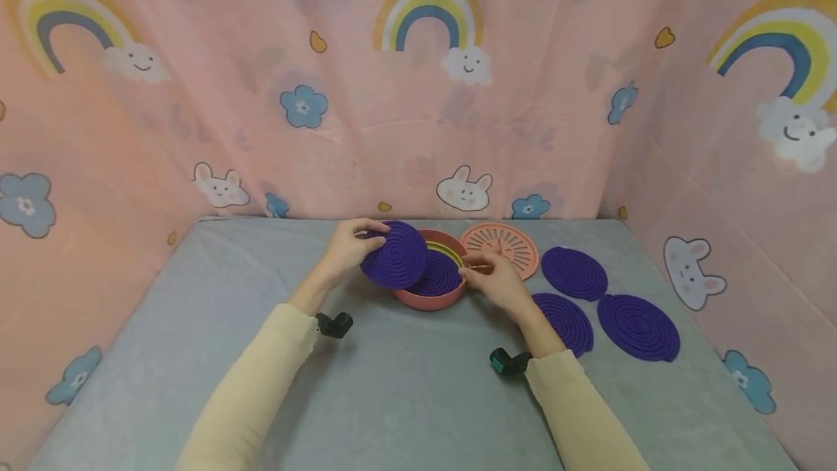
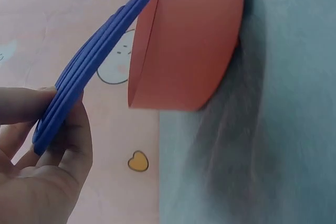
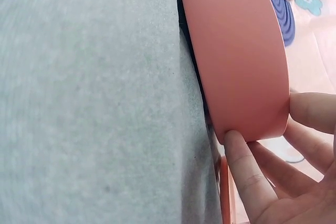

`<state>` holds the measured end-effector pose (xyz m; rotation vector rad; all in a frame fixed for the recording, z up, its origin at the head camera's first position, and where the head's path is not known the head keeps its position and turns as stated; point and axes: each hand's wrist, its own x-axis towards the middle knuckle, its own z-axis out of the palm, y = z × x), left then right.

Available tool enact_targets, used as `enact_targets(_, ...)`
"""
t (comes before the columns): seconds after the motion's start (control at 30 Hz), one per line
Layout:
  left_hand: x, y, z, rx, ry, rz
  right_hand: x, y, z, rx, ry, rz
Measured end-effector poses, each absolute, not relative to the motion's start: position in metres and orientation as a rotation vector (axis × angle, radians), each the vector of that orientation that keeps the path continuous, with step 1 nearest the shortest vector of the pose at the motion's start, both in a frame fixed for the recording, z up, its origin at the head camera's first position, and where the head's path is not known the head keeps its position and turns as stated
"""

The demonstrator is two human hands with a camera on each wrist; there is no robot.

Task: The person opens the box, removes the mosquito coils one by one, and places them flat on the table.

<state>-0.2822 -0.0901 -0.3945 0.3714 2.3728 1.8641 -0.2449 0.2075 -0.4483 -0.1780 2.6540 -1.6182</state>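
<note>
My left hand point(image 1: 349, 247) pinches a purple mosquito coil point(image 1: 394, 256) between thumb and fingers, tilted over the left side of a round coral container point(image 1: 428, 301). From the left wrist view, the held coil point(image 2: 89, 74) looks layered, and its far edge is at the container's rim. Inside the container lies another purple coil point(image 1: 439, 275), with a yellow ring point(image 1: 451, 248) along the inner wall. My right hand point(image 1: 500, 283) grips the container's right side. In the right wrist view the thumb is at the rim and a fingertip touches the outer wall point(image 3: 239, 66).
A slotted coral lid point(image 1: 531, 254) lies behind my right hand. Three purple coils rest on the grey cloth to the right: one at the back point(image 1: 574, 273), one partly behind my right forearm point(image 1: 567, 322), one farthest right point(image 1: 639, 327). A patterned pink curtain point(image 1: 366, 144) borders the table.
</note>
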Motion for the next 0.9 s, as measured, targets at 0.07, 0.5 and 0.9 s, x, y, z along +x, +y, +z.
enact_targets(0.07,-0.279,-0.095,-0.39,0.371,2.37,1.855,-0.245,0.207,-0.448,-0.173,2.647,-1.62)
enact_targets(0.5,-0.274,-0.141,-0.387,0.264,2.461,1.835,-0.246,0.205,-0.445,-0.161,2.621,-1.634)
enact_targets(0.9,-0.27,-0.179,-0.396,0.11,2.497,1.856,-0.244,0.206,-0.449,-0.133,2.602,-1.638)
